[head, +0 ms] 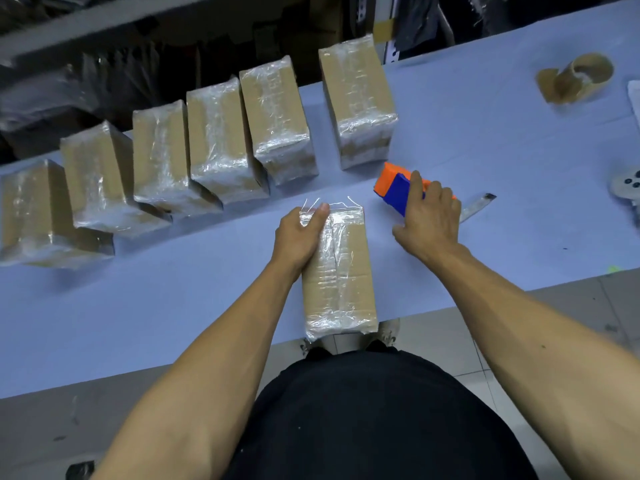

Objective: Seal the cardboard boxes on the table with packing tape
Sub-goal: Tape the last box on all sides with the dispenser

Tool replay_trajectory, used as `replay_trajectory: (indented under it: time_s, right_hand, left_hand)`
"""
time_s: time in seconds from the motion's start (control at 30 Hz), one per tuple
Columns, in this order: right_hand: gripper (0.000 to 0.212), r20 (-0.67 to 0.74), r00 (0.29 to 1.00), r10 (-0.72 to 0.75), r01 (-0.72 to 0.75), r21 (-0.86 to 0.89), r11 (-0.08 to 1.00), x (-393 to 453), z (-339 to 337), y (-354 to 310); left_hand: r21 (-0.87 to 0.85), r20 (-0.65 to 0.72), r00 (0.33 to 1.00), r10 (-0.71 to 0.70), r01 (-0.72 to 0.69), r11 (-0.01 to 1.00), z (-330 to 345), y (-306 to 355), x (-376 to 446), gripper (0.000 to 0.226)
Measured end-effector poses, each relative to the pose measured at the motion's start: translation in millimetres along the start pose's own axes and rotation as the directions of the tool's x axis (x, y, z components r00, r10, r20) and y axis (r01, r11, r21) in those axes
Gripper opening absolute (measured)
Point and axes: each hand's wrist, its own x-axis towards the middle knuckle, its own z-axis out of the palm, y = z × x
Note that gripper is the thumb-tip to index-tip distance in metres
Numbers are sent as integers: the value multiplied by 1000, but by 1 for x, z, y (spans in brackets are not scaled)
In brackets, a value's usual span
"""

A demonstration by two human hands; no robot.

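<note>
A long cardboard box (341, 278) lies lengthwise on the pale blue table (502, 143), clear tape running along its top and over both ends. My left hand (299, 235) rests on its far left corner, thumb pressing the tape end down. My right hand (427, 214) lies on an orange and blue tape dispenser (394, 187) to the right of the box, fingers curved over it. Behind stand several taped cardboard boxes (220, 143) in a slanted row.
A used brown tape roll (576, 79) sits at the far right of the table. A strip of tape or blade (478, 206) pokes out past the dispenser. A white object (628, 188) lies at the right edge. Dark shelving runs behind the table.
</note>
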Motion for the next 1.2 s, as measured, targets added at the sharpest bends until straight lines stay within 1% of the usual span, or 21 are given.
replay_trajectory:
  time_s: [0.07,0.13,0.17,0.23,0.27,0.3,0.33,0.37,0.4,0.43,0.47,0.5,0.53,0.6,0.7,0.8,0.87,0.97,1.03,1.13,1.2]
  right_hand:
    - [84,105,994,-25,18,66,998,-1,11,-11]
    - [83,215,974,-76,55,101,993,-2,20,-18]
    - [82,240,966,-91,63,121,991,-4,24,-21]
    - [74,198,977,-75,42,168,985,-7,25,-24]
    - [65,116,992,-46,20,214,977,-9,24,-24]
    - [53,17,1000,-1,-4,309,951,-10,22,-26]
    - [43,-58,997,52,-21,449,893,-12,21,-29]
    - [34,-79,992,95,-28,607,794,-14,18,-33]
    - [28,-47,993,108,-37,750,660,-16,15,-40]
    - [25,15,995,95,-64,846,529,-19,12,-47]
    - [22,72,994,77,-99,897,431,-22,10,-54]
    - [18,110,991,70,-128,918,375,-25,9,-61]
    - [15,124,990,72,-141,925,352,-26,7,-66]
    - [9,92,992,86,-116,932,344,-27,3,-74]
    - [5,-58,995,82,26,937,347,-23,-17,-85]
    - [13,-216,976,36,186,903,389,-20,-38,-101]
    - [11,-271,962,40,234,890,391,-19,-45,-107]
    - [8,-254,965,71,213,909,357,-26,-44,-111]
    - [18,-250,961,114,194,910,366,-30,-42,-117]
    - [27,-249,956,158,160,889,429,-34,-43,-128]
    - [23,-225,958,180,111,865,488,-36,-45,-135]
  left_hand:
    - [12,-14,1000,2,-2,1000,-4,-7,-1,44]
    - [27,-2,1000,9,-9,1000,-6,-11,0,43]
    - [33,12,1000,8,-9,999,-7,-12,1,43]
    - [10,20,1000,-17,17,1000,-7,-16,0,52]
    - [-30,-18,999,-36,35,999,-7,-15,-2,60]
    - [-88,-76,996,-47,40,995,-7,-15,-4,62]
    - [-139,-136,990,-42,23,990,-7,-15,-6,58]
    - [-172,-179,983,-29,-2,985,-7,-15,-8,47]
    - [-188,-191,981,-23,-14,982,-6,-15,-9,35]
    - [-203,-174,985,-24,-12,979,-5,-14,-11,27]
    - [-219,-151,988,-33,-1,976,-3,-12,-13,23]
    - [-230,-137,989,-48,15,973,-2,-9,-15,20]
    - [-249,-139,988,-60,23,968,-2,-7,-15,17]
    - [-312,-171,984,-53,-3,950,-4,-6,-17,10]
    - [-418,-252,968,-6,-103,903,-16,6,-20,5]
    - [-510,-331,941,69,-240,826,-30,28,-23,10]
    - [-510,-363,923,130,-314,801,-36,34,-24,16]
    - [-513,-400,905,147,-354,782,-38,25,-28,17]
    - [-495,-440,888,132,-362,790,-39,21,-28,21]
    - [-426,-486,868,106,-341,838,-38,18,-30,21]
    - [-434,-493,870,27,-273,859,-37,20,-33,5]
